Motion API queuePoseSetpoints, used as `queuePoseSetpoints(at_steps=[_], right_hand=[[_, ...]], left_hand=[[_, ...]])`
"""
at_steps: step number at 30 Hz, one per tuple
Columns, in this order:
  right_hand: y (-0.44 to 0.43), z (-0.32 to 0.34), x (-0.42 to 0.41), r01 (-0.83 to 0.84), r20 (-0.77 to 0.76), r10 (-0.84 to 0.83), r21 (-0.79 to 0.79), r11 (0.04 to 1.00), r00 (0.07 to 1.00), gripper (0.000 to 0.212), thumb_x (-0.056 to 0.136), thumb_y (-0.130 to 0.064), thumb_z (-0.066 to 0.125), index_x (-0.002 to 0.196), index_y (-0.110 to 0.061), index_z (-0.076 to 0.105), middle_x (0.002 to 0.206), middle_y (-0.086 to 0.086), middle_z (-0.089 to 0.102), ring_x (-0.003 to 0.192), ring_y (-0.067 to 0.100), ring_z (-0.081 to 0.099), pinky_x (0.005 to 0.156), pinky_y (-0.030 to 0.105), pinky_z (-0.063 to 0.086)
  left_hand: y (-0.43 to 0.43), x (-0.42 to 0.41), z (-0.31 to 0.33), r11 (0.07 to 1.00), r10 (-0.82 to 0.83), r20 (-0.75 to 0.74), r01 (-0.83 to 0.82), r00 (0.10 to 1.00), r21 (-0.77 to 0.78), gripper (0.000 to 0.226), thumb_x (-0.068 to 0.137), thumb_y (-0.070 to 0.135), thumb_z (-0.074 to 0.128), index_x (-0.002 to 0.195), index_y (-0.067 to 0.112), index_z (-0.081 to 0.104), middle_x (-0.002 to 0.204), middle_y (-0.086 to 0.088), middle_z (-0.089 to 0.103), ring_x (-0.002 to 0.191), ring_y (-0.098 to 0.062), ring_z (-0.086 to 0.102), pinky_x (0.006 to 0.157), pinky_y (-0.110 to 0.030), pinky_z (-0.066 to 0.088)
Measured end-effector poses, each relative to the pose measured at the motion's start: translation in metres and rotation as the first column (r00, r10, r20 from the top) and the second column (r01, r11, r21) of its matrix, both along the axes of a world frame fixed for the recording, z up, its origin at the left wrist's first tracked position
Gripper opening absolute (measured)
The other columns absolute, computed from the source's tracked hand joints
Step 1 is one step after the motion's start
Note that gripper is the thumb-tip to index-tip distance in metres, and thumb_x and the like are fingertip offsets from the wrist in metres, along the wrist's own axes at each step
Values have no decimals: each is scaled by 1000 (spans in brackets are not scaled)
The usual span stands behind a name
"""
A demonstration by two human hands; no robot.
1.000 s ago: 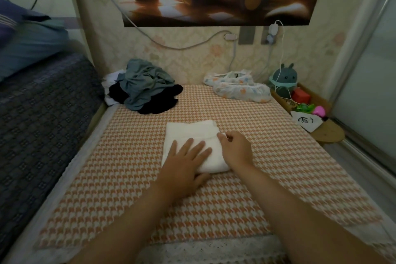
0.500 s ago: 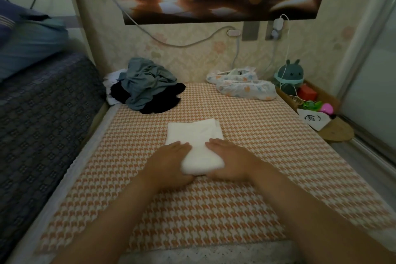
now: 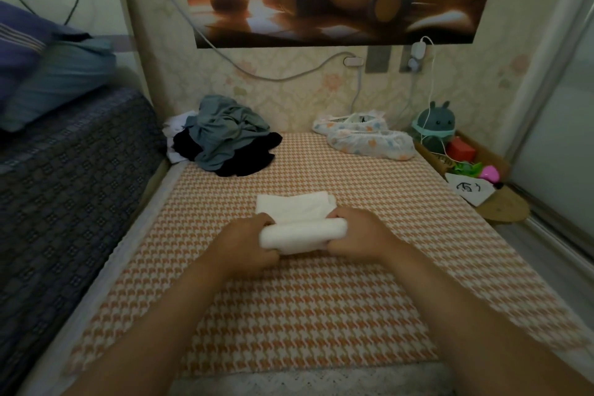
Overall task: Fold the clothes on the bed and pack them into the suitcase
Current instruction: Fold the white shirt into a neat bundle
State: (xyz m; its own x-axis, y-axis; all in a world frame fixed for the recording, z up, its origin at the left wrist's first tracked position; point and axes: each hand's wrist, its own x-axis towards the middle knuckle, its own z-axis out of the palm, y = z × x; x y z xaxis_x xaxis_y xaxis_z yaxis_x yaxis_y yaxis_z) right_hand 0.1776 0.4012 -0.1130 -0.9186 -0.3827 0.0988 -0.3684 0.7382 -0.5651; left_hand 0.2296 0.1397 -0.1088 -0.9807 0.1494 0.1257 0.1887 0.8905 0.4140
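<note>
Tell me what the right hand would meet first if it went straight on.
The white cloth it grips; the right hand points up the bed and slightly left. Beyond it, probably the clothes pile, though depth is unclear.

Two hands [image 3: 247, 244] [image 3: 360, 236], one cloth [image 3: 297, 210], one pile [image 3: 225, 135]

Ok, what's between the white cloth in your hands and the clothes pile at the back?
Nothing: in the head view only bare orange houndstooth bed cover separates the white cloth from the clothes pile.
</note>
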Motion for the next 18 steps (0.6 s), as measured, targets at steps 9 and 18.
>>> queuePoseSetpoints(at_steps=[9, 18], right_hand=[[-7, -7, 4, 207, 208, -143, -328, 922, 968, 40, 90, -47, 64, 124, -26, 59, 108, -11, 63, 89, 1, 58, 67, 21, 47], [-29, -13, -4, 285, -67, -279, 114, 952, 958, 45, 102, -36, 38, 145, -24, 37, 140, 10, 45, 114, 32, 54, 89, 38, 43]], left_hand=[[-19, 7, 8, 842, 229, 82, -240, 970, 483, 29, 82, 45, 73, 99, 24, 61, 95, 5, 63, 87, -16, 62, 75, -41, 58], [20, -23, -3, 990, -39, -522, -37, 852, -135, 32, 88, 28, 50, 108, 14, 70, 113, -6, 68, 105, -28, 62, 95, -39, 46]])
